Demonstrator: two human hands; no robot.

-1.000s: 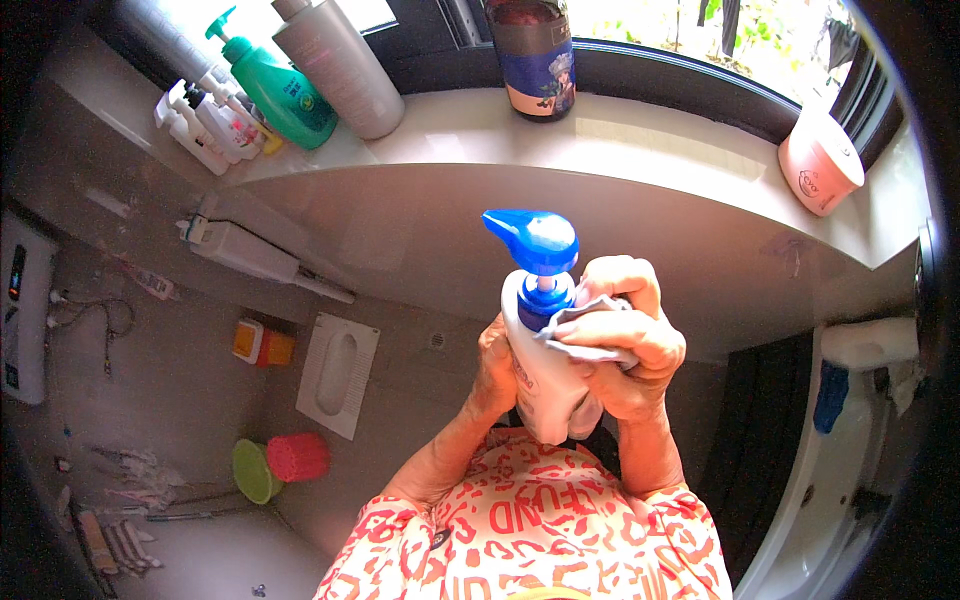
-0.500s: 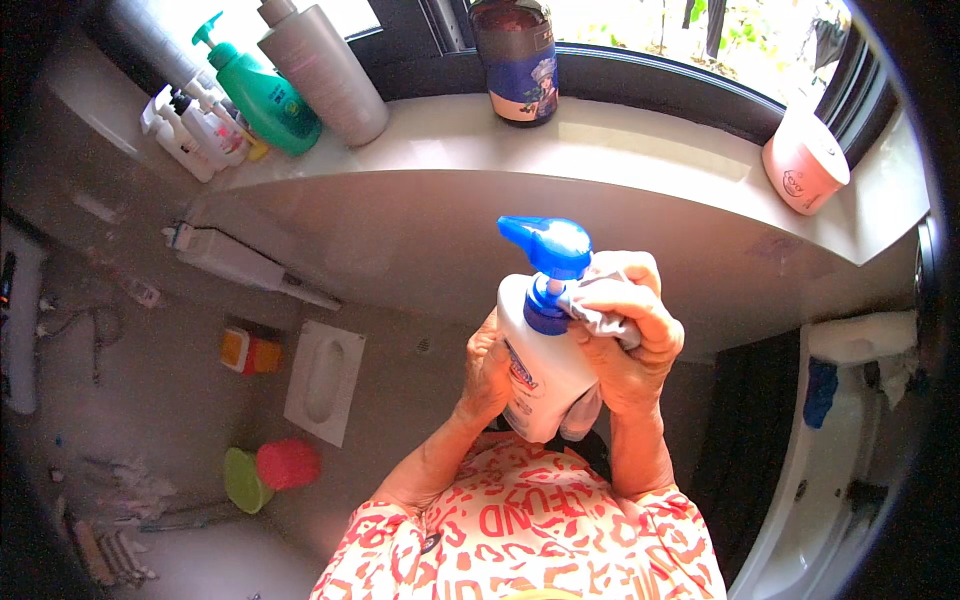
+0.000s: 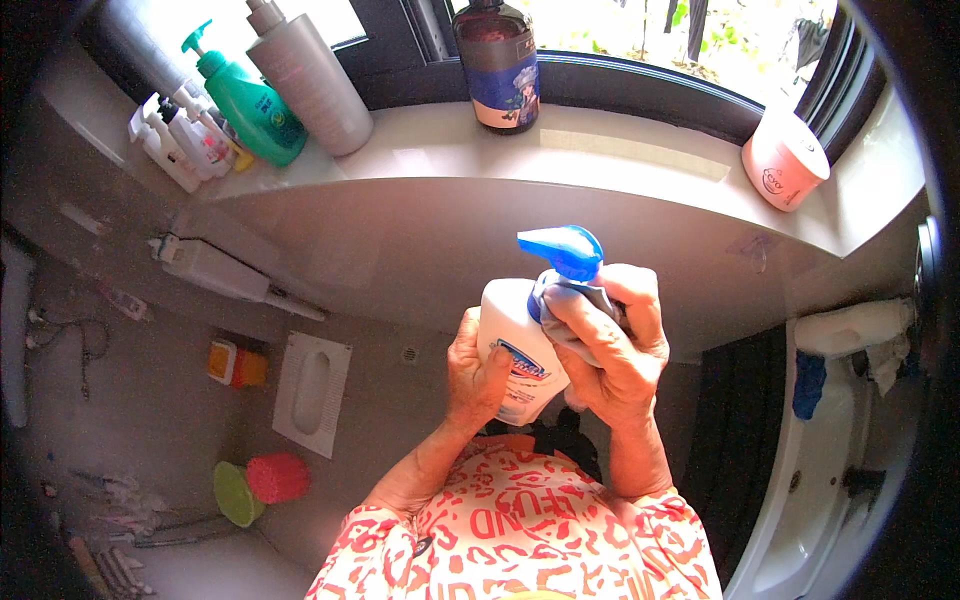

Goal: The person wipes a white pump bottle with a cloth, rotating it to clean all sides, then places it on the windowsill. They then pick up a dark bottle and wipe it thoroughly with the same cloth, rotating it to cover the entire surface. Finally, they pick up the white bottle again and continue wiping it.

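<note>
A white pump bottle (image 3: 507, 312) with a blue pump head (image 3: 572, 252) is held up in front of my chest, slightly tilted. Wrapped round its left side is my left hand (image 3: 477, 372), the thumb lying across the front near the blue label. My right hand (image 3: 618, 340) pinches a grey cloth (image 3: 597, 298) against the blue collar just under the pump head. The fingers and cloth hide most of the collar and the bottle's right shoulder.
Beyond my hands runs a window ledge (image 3: 600, 165) bearing a dark brown bottle (image 3: 500, 75), a pink jar (image 3: 785, 165), a grey pump bottle (image 3: 315, 85), a green pump bottle (image 3: 252, 110) and small white bottles (image 3: 170, 150). Below left are a squat toilet (image 3: 312, 390) and red (image 3: 278, 478) and green basins (image 3: 238, 495); a bathtub (image 3: 800, 520) stands right.
The bottle has turned and come slightly left and up in my hands. My right hand's cloth has moved round to the front of the collar. The surroundings have shifted a little left in view.
</note>
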